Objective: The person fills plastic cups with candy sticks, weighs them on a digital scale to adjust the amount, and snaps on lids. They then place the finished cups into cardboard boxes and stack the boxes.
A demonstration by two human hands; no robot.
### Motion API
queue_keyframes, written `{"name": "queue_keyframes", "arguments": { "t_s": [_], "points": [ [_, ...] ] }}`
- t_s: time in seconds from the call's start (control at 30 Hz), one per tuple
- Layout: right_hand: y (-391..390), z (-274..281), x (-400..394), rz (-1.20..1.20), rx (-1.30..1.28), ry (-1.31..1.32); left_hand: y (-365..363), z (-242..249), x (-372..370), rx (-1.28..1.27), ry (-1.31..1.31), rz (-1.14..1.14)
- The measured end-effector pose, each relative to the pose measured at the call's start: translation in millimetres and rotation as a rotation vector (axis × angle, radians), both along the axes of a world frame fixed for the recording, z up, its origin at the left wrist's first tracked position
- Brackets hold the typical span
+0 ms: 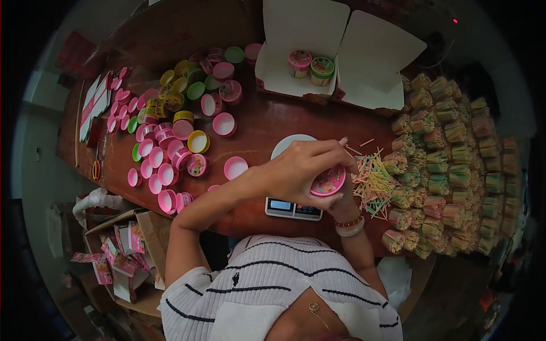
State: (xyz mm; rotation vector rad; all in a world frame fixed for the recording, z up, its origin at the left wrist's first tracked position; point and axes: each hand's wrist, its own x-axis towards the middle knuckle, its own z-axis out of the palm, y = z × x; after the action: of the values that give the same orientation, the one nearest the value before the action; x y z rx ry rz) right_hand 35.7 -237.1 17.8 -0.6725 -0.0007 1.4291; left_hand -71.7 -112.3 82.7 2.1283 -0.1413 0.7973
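My left hand [304, 165] reaches over the digital scale [310, 212] and grips a small pink tub [328, 183] with a printed round lid. The tub is tilted so that its lid faces me. My right hand [343, 209], with a beaded bracelet and a pale bangle at the wrist, is closed around the tub from below and the right. Its fingers are partly hidden. Beneath my left hand, the scale's round white pan [289, 143] shows in part. Right beside the hands lies a loose pile of thin pastel sticks [372, 184].
Many bundles of sticks [449, 170] stand at the right. Pink, green and yellow tubs and lids [165, 142] crowd the left. An open white box [304, 28] at the back holds two tubs [310, 67]. Scissors [96, 169] and a carton [151, 238] are at left.
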Motion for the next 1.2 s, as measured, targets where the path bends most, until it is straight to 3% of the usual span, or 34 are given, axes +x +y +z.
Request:
{"name": "queue_keyframes", "arguments": {
  "t_s": [0.03,0.1,0.17,0.2,0.3,0.37,0.4,0.5,0.57,0.63,0.67,0.7,0.73,0.87,1.0,1.07,1.1,1.17,1.2],
  "points": [
    [1,-26,12,0.242,0.304,0.176,7,1,1,0.015,0.035,-0.074],
    [9,-18,23,0.463,0.322,-0.148,38,-6,7,-0.161,0.14,0.043],
    [11,7,16,0.223,0.021,-0.512,74,-26,26,-0.177,0.092,0.339],
    [7,-1,20,0.136,0.002,-0.509,93,-39,40,-0.116,0.038,0.532],
    [-5,-10,28,0.039,-0.008,-0.536,149,-112,77,-0.138,-0.029,0.687],
    [-14,-16,31,0.047,-0.007,-0.556,162,-139,90,0.19,-0.049,0.901],
    [-20,-19,33,0.025,-0.026,-0.578,158,-137,91,0.195,-0.051,0.923],
    [-44,-20,37,0.002,-0.05,-0.644,142,-118,69,0.203,-0.089,0.95],
    [-66,-21,44,-0.097,-0.188,-0.82,145,-92,24,0.138,0.046,0.753],
    [-92,-30,59,-0.175,-0.26,-0.895,145,-64,-49,0.18,0.349,0.805],
    [-108,-36,68,-0.275,-0.345,-0.975,145,-52,-82,0.283,0.337,0.798],
    [-121,-41,77,-0.342,-0.375,-0.983,146,-45,-110,0.177,0.505,0.836],
    [-129,-40,79,-0.406,-0.422,-0.984,157,-63,-136,0.338,0.444,0.844],
    [-143,-36,101,-0.533,-0.487,-1.374,151,-106,-177,0.294,0.658,0.893],
    [-158,30,123,-0.864,-0.661,-1.576,163,-162,-194,0.319,0.633,0.815],
    [-171,69,147,-1.109,-1.088,-2.093,167,-169,-196,0.317,0.622,0.794],
    [-177,80,155,-1.133,-1.117,-2.084,169,-171,-198,0.285,0.638,0.806],
    [-188,93,165,-0.875,-1.528,-2.041,166,-163,-189,0.258,0.65,0.81],
    [-193,91,164,-0.884,-1.534,-2.035,164,-159,-189,0.243,0.659,0.8]
  ]
}}
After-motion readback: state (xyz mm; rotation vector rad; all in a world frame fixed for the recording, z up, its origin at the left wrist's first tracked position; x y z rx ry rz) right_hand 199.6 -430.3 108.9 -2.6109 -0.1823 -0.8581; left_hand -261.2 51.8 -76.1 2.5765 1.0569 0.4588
